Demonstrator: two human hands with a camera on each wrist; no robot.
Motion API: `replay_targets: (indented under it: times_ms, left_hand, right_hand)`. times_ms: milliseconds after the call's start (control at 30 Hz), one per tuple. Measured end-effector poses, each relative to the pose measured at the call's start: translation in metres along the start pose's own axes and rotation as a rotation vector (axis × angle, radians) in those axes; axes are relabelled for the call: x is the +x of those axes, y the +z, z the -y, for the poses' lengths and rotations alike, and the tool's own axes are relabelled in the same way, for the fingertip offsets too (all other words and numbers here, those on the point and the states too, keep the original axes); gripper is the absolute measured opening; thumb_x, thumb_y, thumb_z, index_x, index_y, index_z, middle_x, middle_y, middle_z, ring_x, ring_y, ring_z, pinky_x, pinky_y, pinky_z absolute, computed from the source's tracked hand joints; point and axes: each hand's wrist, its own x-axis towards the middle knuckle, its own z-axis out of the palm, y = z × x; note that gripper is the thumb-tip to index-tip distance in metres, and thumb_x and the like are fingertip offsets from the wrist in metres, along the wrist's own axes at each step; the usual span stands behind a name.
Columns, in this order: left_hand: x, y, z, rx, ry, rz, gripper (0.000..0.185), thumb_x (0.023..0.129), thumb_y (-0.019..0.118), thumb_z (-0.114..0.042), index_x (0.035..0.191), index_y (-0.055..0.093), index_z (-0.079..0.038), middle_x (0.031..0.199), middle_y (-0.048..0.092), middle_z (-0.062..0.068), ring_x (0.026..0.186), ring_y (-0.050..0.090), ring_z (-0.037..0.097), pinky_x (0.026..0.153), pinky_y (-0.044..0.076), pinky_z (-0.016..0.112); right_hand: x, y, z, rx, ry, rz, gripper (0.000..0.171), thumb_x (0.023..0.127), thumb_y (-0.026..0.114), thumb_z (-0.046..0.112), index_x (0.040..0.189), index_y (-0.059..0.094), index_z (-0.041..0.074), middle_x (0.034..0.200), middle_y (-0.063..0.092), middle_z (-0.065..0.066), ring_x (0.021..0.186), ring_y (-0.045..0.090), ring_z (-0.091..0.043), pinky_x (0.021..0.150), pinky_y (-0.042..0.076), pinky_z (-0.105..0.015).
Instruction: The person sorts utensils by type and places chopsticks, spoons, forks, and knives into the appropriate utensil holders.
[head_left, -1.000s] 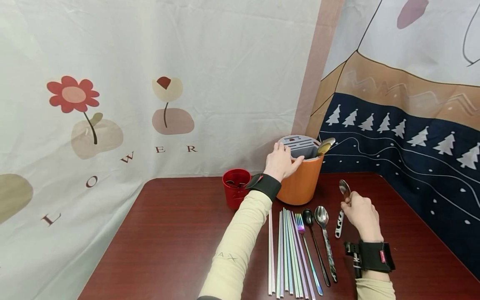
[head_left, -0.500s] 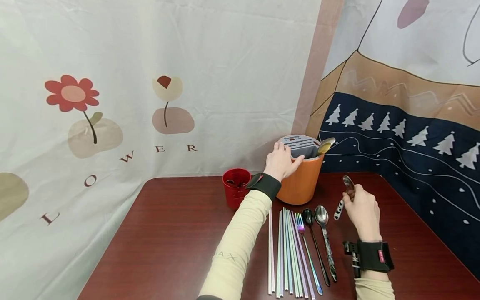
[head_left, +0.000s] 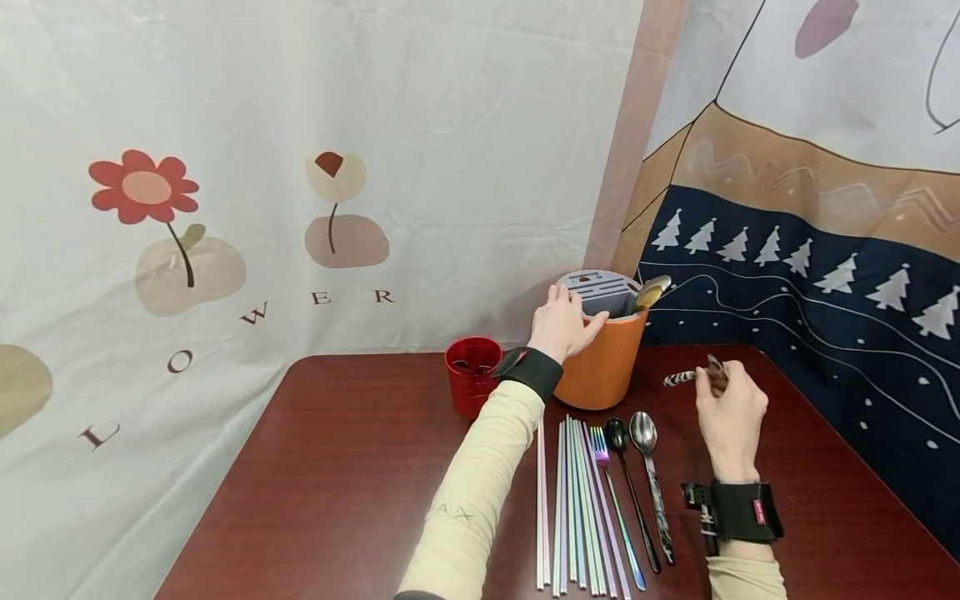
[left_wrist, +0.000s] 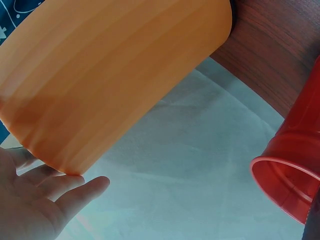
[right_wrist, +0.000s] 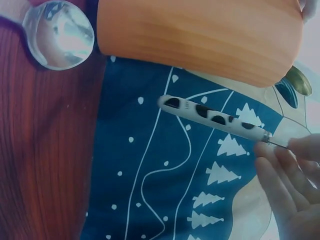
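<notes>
My right hand (head_left: 733,412) pinches a spoon (head_left: 679,377) above the table, to the right of the orange cutlery holder (head_left: 596,367). The spoon's white handle with black patches (right_wrist: 215,117) points left, away from the fingers. Most of its bowl is hidden by the hand in the head view. My left hand (head_left: 561,323) rests on the holder's near left rim, fingers spread over the grey slotted top (head_left: 596,283). Seen from the left wrist, these fingers lie at the rim of the orange wall (left_wrist: 115,70). Two spoons (head_left: 652,292) lean out of the holder's right side.
A red cup (head_left: 474,379) with cutlery inside stands left of the holder. In front lie several pastel chopsticks (head_left: 581,508), a rainbow fork (head_left: 611,483), a black spoon (head_left: 630,483) and a silver spoon (head_left: 643,432). Fabric (head_left: 810,292) hangs behind the table (head_left: 360,467).
My right hand has lifted slightly away and turned the spoon, so its handle swings from pointing down toward me to pointing left. My left hand stays on the holder's rim.
</notes>
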Motion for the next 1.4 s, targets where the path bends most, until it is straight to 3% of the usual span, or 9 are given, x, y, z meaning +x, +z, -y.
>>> replay_targets:
  times_ms: [67,133,233,367,467,700,900,1133,1400]
  left_hand:
    - [0.000,0.001,0.000,0.000,-0.001,0.001,0.069,0.096,0.028,-0.062,0.141,0.044,-0.013,0.149,0.040,0.006,0.139,0.034,0.018,0.095,0.050,0.030]
    - [0.000,0.001,0.001,-0.001,-0.001,0.004,0.070,0.096,0.027,-0.062,0.141,0.044,-0.012,0.149,0.039,0.006,0.139,0.033,0.018,0.096,0.050,0.030]
    - [0.000,0.001,0.001,-0.007,-0.003,0.008,0.069,0.096,0.027,-0.062,0.142,0.044,-0.012,0.150,0.039,0.006,0.140,0.033,0.018,0.096,0.050,0.030]
    - [0.000,0.001,0.002,-0.006,-0.002,0.006,0.069,0.096,0.028,-0.062,0.142,0.044,-0.012,0.149,0.039,0.007,0.139,0.034,0.018,0.096,0.050,0.030]
    - [0.000,0.002,0.002,-0.001,-0.003,-0.001,0.070,0.096,0.028,-0.062,0.141,0.044,-0.012,0.149,0.040,0.007,0.139,0.035,0.018,0.096,0.050,0.030]
    - [-0.001,0.001,0.002,0.001,-0.008,0.013,0.070,0.096,0.028,-0.062,0.142,0.043,-0.012,0.150,0.039,0.007,0.140,0.034,0.019,0.096,0.050,0.030]
    - [0.000,-0.002,0.002,-0.003,-0.005,0.006,0.069,0.096,0.028,-0.062,0.141,0.044,-0.012,0.149,0.040,0.007,0.138,0.036,0.019,0.096,0.050,0.030]
    - [0.000,-0.004,0.002,0.002,-0.004,0.016,0.070,0.096,0.027,-0.062,0.142,0.043,-0.012,0.150,0.038,0.006,0.140,0.033,0.018,0.097,0.049,0.030]
    - [-0.002,-0.004,0.001,0.007,-0.007,0.026,0.070,0.096,0.027,-0.063,0.142,0.042,-0.013,0.151,0.037,0.006,0.141,0.032,0.019,0.098,0.049,0.029]
  right_hand:
    - [0.000,0.001,0.001,0.044,-0.001,-0.035,0.018,0.089,0.063,0.006,0.097,0.060,-0.010,0.090,0.065,-0.026,0.072,0.049,0.020,0.071,0.030,0.006]
    - [0.000,0.002,0.003,0.101,-0.002,-0.069,0.019,0.090,0.062,0.007,0.099,0.060,-0.010,0.091,0.065,-0.027,0.075,0.039,0.031,0.072,0.033,0.005]
    - [0.000,0.005,0.006,0.181,-0.012,-0.144,0.020,0.089,0.063,0.007,0.098,0.061,-0.010,0.089,0.065,-0.026,0.073,0.043,0.030,0.072,0.037,0.003]
    - [0.001,0.009,0.010,0.277,-0.003,-0.243,0.022,0.089,0.065,0.009,0.098,0.063,-0.011,0.080,0.066,0.005,0.071,0.049,0.024,0.071,0.040,-0.001]
    - [0.002,0.012,0.014,0.345,0.008,-0.281,0.024,0.089,0.065,0.011,0.098,0.064,-0.012,0.083,0.059,0.028,0.074,0.054,0.021,0.071,0.043,-0.003]
    - [0.001,0.018,0.023,0.464,-0.053,-0.326,0.026,0.088,0.065,0.008,0.096,0.062,-0.017,0.090,0.062,0.026,0.081,0.062,0.014,0.074,0.047,-0.004]
    - [0.002,0.023,0.032,0.519,-0.141,-0.404,0.016,0.085,0.067,-0.002,0.091,0.065,-0.016,0.091,0.064,0.019,0.082,0.064,0.008,0.074,0.048,-0.007]
    - [0.010,0.028,0.044,0.546,-0.155,-0.432,0.013,0.084,0.066,-0.004,0.090,0.065,-0.016,0.088,0.067,0.008,0.082,0.065,0.003,0.074,0.049,-0.008]
    - [0.022,0.034,0.047,0.568,-0.146,-0.399,0.014,0.084,0.067,-0.004,0.090,0.065,-0.016,0.089,0.062,0.018,0.081,0.065,0.000,0.072,0.049,-0.008]
